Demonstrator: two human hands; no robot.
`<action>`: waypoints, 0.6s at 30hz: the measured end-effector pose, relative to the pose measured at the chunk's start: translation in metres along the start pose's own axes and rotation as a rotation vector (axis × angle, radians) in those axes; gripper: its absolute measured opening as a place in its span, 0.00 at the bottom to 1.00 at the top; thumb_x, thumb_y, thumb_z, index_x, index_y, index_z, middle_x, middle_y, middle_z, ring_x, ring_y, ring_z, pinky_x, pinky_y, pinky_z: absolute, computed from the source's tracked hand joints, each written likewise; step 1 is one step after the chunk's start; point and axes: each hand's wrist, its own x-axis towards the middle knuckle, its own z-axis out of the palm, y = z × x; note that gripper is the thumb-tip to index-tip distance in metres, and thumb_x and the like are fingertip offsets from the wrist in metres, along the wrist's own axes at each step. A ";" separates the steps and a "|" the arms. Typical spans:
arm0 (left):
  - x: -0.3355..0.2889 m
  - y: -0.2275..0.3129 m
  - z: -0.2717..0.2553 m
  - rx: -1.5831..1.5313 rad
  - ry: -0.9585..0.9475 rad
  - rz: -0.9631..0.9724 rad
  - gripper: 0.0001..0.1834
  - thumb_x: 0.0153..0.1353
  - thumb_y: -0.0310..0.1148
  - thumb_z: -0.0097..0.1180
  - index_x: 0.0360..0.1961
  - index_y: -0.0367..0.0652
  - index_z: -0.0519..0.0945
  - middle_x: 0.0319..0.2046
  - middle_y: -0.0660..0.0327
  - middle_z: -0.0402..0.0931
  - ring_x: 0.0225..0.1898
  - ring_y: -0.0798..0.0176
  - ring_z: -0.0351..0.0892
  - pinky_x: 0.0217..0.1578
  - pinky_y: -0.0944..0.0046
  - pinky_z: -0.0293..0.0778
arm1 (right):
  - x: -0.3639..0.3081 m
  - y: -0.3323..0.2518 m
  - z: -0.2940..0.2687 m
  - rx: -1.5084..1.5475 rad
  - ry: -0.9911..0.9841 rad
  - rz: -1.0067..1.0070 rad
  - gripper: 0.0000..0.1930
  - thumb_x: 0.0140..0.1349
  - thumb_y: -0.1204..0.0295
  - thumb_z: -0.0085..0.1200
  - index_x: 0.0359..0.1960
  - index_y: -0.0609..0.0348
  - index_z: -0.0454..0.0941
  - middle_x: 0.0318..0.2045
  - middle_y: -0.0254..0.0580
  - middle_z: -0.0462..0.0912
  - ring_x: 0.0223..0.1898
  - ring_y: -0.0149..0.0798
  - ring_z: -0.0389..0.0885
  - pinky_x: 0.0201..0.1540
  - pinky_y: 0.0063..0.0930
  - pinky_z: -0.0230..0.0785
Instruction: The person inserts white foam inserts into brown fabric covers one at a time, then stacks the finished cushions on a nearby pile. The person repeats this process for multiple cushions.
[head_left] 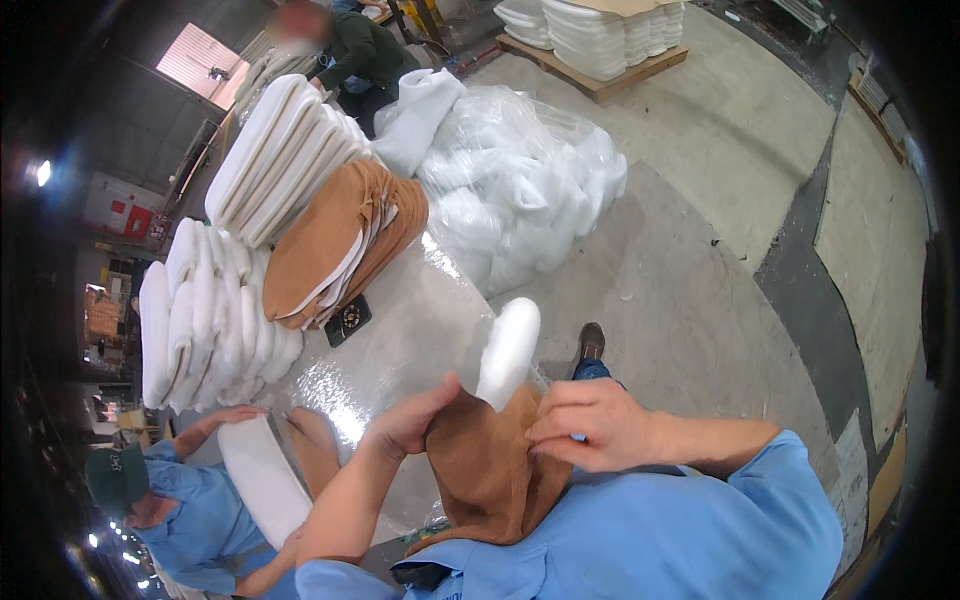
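**L grip (pixel 408 420) & R grip (pixel 592 428) on brown cover (pixel 490 470)**

L clamped on cover's L edge, fingers partly hidden; R fingers together, pinching R edge. Cover's right in front of blue shirt (pixel 660 535), white pad (pixel 510 350) poking up past its top edge. Beyond, on worktop (pixel 415 310): brown stack (pixel 325 235), blk device (pixel 348 322) beside it, white stacks (pixel 205 320) nearby. Lower L, co-worker (pixel 200 515) w/ hands on another pad (pixel 262 470). R of stacks: big clear bag (pixel 520 190).

Brown fabric (pixel 475 470); white padding (pixel 510 345); blue shirt (pixel 660 535).
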 end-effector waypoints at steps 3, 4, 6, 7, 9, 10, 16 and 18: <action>0.017 0.006 0.016 0.030 -0.054 -0.230 0.40 0.76 0.63 0.48 0.67 0.34 0.73 0.61 0.53 0.80 0.59 0.60 0.82 0.60 0.59 0.79 | -0.001 -0.005 0.006 -0.064 0.013 -0.160 0.09 0.59 0.75 0.70 0.41 0.56 0.87 0.34 0.36 0.81 0.30 0.37 0.82 0.29 0.30 0.74; 0.023 0.005 0.020 0.028 -0.067 -0.284 0.39 0.77 0.63 0.46 0.67 0.34 0.73 0.62 0.52 0.79 0.59 0.60 0.82 0.60 0.59 0.79 | -0.001 -0.006 0.008 -0.063 0.021 -0.183 0.09 0.59 0.75 0.70 0.41 0.56 0.87 0.34 0.36 0.81 0.30 0.37 0.82 0.28 0.29 0.74; 0.030 0.008 0.038 0.062 -0.061 -0.363 0.38 0.78 0.62 0.44 0.65 0.34 0.74 0.61 0.52 0.80 0.58 0.60 0.83 0.59 0.60 0.79 | -0.001 -0.007 0.013 -0.061 0.043 -0.227 0.09 0.58 0.75 0.70 0.40 0.55 0.87 0.35 0.35 0.81 0.29 0.37 0.82 0.27 0.29 0.74; 0.030 0.010 0.051 0.098 -0.046 -0.389 0.37 0.78 0.62 0.44 0.65 0.34 0.74 0.60 0.52 0.80 0.57 0.60 0.83 0.59 0.60 0.80 | -0.002 -0.005 0.015 -0.086 0.069 -0.249 0.10 0.57 0.75 0.70 0.40 0.55 0.87 0.35 0.35 0.81 0.29 0.37 0.82 0.27 0.30 0.73; 0.033 0.003 0.064 0.072 -0.003 -0.403 0.33 0.80 0.58 0.44 0.62 0.36 0.75 0.56 0.51 0.82 0.55 0.59 0.84 0.56 0.59 0.81 | -0.002 -0.009 0.011 -0.116 0.028 -0.295 0.10 0.56 0.74 0.68 0.41 0.55 0.87 0.35 0.34 0.81 0.28 0.37 0.82 0.27 0.30 0.73; 0.033 -0.003 0.064 0.042 0.018 -0.383 0.31 0.80 0.57 0.45 0.61 0.36 0.75 0.55 0.51 0.82 0.53 0.59 0.84 0.55 0.59 0.81 | -0.001 -0.010 0.008 -0.130 0.007 -0.319 0.10 0.55 0.74 0.67 0.41 0.56 0.87 0.35 0.34 0.82 0.28 0.37 0.81 0.27 0.30 0.73; 0.021 0.006 0.077 -0.123 -0.002 -0.266 0.22 0.78 0.47 0.52 0.56 0.38 0.78 0.46 0.57 0.84 0.44 0.63 0.85 0.47 0.62 0.82 | -0.014 -0.010 0.003 -0.077 -0.023 -0.302 0.11 0.56 0.74 0.65 0.41 0.55 0.88 0.35 0.32 0.81 0.28 0.35 0.81 0.26 0.30 0.72; 0.021 0.001 0.073 -0.043 0.045 -0.192 0.16 0.77 0.42 0.56 0.54 0.40 0.78 0.42 0.61 0.83 0.41 0.67 0.83 0.44 0.66 0.81 | -0.016 -0.008 0.006 -0.028 -0.061 -0.289 0.09 0.58 0.74 0.64 0.41 0.55 0.87 0.34 0.32 0.81 0.28 0.36 0.81 0.26 0.30 0.72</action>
